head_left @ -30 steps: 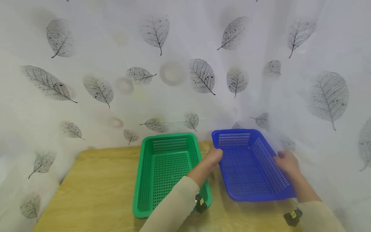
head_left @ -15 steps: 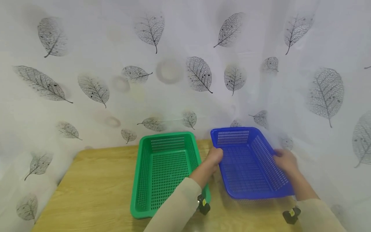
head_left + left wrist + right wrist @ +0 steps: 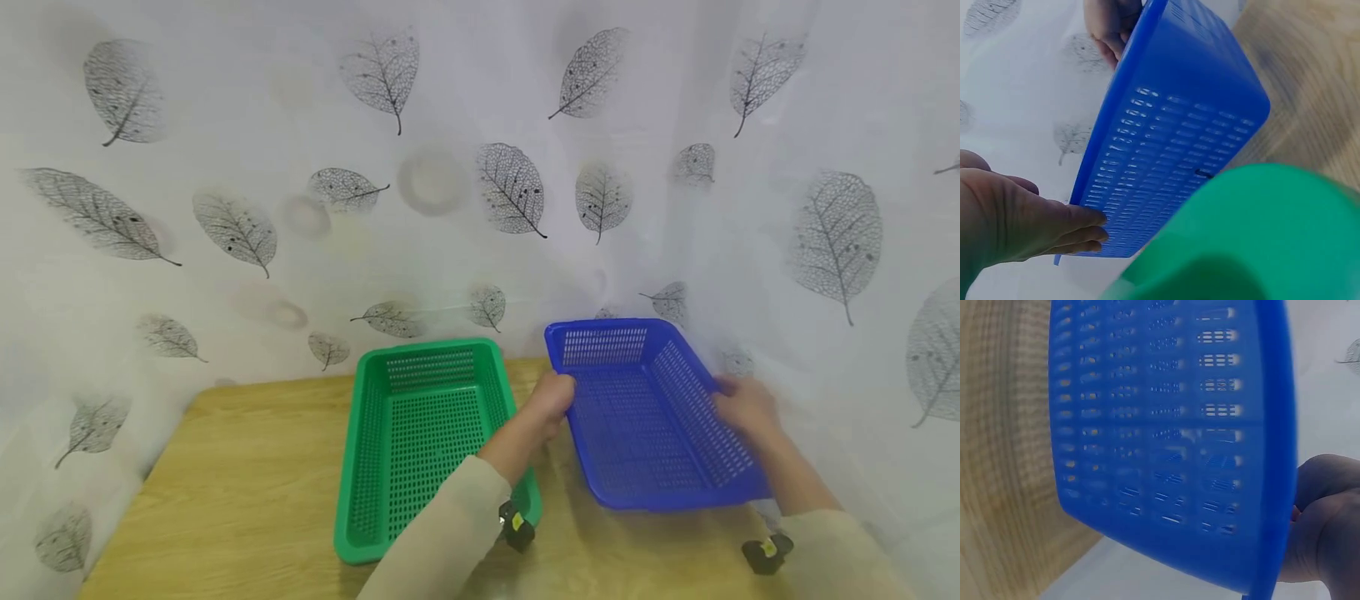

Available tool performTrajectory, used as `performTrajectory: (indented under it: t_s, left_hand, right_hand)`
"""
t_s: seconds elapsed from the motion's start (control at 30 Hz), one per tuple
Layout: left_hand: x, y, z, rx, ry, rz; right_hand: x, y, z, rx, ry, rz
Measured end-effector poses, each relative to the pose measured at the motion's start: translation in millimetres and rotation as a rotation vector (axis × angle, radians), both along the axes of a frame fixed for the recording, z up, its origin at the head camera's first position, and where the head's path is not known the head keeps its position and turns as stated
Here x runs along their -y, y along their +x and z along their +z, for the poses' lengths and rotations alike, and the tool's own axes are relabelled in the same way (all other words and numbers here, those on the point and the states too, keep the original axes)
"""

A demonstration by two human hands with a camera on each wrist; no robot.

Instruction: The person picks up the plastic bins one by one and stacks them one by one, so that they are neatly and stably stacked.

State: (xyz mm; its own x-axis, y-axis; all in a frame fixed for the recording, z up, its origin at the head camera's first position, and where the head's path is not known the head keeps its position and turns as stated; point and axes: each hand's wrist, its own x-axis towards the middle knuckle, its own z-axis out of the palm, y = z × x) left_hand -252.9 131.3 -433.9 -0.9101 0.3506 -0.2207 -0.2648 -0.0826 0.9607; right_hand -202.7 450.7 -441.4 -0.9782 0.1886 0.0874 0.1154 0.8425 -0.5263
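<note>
A blue plastic basket (image 3: 637, 433) with slotted sides hangs a little above the right part of the table, a shadow beneath it. My left hand (image 3: 551, 400) grips its left rim, and my right hand (image 3: 746, 408) holds the right rim. In the left wrist view, the fingers of the left hand (image 3: 1035, 219) lie against the basket's outer wall (image 3: 1166, 131), the thumb hidden. The right wrist view has the right hand (image 3: 1325, 525) at the rim, its fingertips mostly out of sight behind the basket. Nothing is seen inside the basket.
A green basket (image 3: 352, 467) stands on the wooden table (image 3: 240, 475), left of the blue one and partly under my left forearm. Behind and to the right hangs a white leaf-print curtain (image 3: 442, 267).
The blue basket has risen slightly relative to the green one, both hands still on it. The whole head view has shifted a little; the green basket stays put on the table.
</note>
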Motion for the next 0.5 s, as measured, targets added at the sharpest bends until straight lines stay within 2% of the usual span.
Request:
performTrajectory:
  t_s: [0.1,0.27,0.37,0.5]
  left_hand:
    - [9.2,-0.8,10.6,0.035,0.033,-0.049]
    - [30.3,1.1,29.7,0.07,0.035,-0.128]
    - [44.6,2.9,38.3,0.072,0.033,-0.146]
    - [63.5,3.8,47.5,0.072,0.039,-0.106]
  right_hand:
    - [2,1.9,10.0,-0.015,0.008,0.038]
    - [14,5.5,28.2,0.077,-0.119,0.03]
    - [23,7.5,36.4,0.117,-0.193,0.02]
    - [35,8.9,44.2,0.112,-0.253,0.066]
